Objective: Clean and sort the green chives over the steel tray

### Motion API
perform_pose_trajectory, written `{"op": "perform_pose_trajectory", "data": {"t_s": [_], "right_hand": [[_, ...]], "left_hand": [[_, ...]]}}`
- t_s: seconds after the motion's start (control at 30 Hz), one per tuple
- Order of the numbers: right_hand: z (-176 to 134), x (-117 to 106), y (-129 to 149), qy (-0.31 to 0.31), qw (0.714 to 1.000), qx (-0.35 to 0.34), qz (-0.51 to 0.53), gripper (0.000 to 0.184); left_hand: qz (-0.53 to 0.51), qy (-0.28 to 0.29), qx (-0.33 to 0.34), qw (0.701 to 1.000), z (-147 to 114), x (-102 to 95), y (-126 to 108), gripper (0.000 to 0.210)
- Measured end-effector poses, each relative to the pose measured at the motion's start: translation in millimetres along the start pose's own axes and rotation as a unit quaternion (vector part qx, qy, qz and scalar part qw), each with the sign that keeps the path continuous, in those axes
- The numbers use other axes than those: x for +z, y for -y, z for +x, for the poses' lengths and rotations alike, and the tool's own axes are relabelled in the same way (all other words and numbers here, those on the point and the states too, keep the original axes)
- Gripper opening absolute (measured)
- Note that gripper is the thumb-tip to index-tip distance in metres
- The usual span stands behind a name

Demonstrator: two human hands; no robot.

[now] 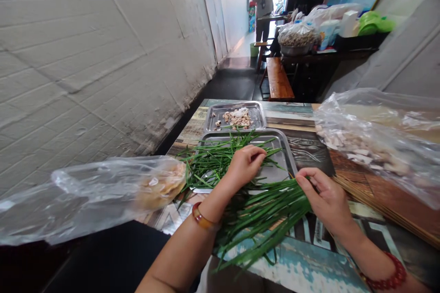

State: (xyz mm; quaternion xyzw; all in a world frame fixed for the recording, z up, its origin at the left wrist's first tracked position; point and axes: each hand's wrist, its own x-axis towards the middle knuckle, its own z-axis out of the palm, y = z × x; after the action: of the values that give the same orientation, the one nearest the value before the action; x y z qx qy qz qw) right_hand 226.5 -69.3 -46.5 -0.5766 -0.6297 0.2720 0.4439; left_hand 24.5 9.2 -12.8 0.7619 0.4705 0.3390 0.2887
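My left hand (245, 165) is closed, thumb against curled fingers, over a metal tray (290, 155) of cut garlic chives (213, 160). Whatever it pinches, if anything, is hidden by the fingers. At the tray's near right corner, my right hand (323, 194) pinches the end of a garlic chive, with a small yellowish bit showing at its fingertips. Just below that hand, a bunch of long garlic chives (264, 219) lies fanned across the near part of the table, partly covered by my left forearm.
Behind sits a smaller metal tray (233, 119) with chopped pale pieces. Clear plastic bags lie left (113, 187) and right (385, 132); thin sticks (388, 213) rest at right. Farther back are a wooden bench (279, 78), a loaded table and two people.
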Motion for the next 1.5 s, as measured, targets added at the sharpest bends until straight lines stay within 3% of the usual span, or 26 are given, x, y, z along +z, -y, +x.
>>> {"op": "perform_pose_trajectory", "data": {"t_s": [0.17,0.37,0.57,0.8,0.9,1.07,1.2,1.5], "right_hand": [[1.7,-0.8,3.8,-0.006,1.000,-0.021,-0.019,0.021],[3.6,-0.3,6.3,-0.026,0.997,-0.053,-0.048,0.021],[2.8,0.4,3.4,-0.030,0.997,-0.058,-0.037,0.021],[2.2,-1.3,3.9,-0.029,0.998,-0.043,-0.045,0.021],[2.6,-1.5,4.7,-0.020,0.999,-0.031,-0.033,0.022],[4.3,-1.6,7.4,0.009,1.000,-0.006,0.015,0.026],[6.7,-0.9,8.6,0.007,1.000,0.000,0.022,0.026],[8.4,3.4,7.7,-0.007,0.999,-0.020,0.030,0.023]], "left_hand": [[0.151,0.022,0.038,0.988,5.1,-3.2,16.4,0.019],[0.291,0.064,0.030,0.954,3.5,0.0,15.2,0.013],[0.309,0.060,0.034,0.949,4.2,-15.6,8.1,0.011],[0.360,0.123,0.081,0.921,2.0,-18.1,3.3,0.009],[0.309,0.085,0.083,0.944,2.8,-13.1,5.1,0.015],[0.059,0.074,0.062,0.994,3.1,-3.6,4.8,0.010],[-0.070,0.090,0.015,0.993,-0.5,5.0,-2.3,0.014],[-0.192,0.135,-0.087,0.968,-4.6,11.5,-19.0,0.017]]}}
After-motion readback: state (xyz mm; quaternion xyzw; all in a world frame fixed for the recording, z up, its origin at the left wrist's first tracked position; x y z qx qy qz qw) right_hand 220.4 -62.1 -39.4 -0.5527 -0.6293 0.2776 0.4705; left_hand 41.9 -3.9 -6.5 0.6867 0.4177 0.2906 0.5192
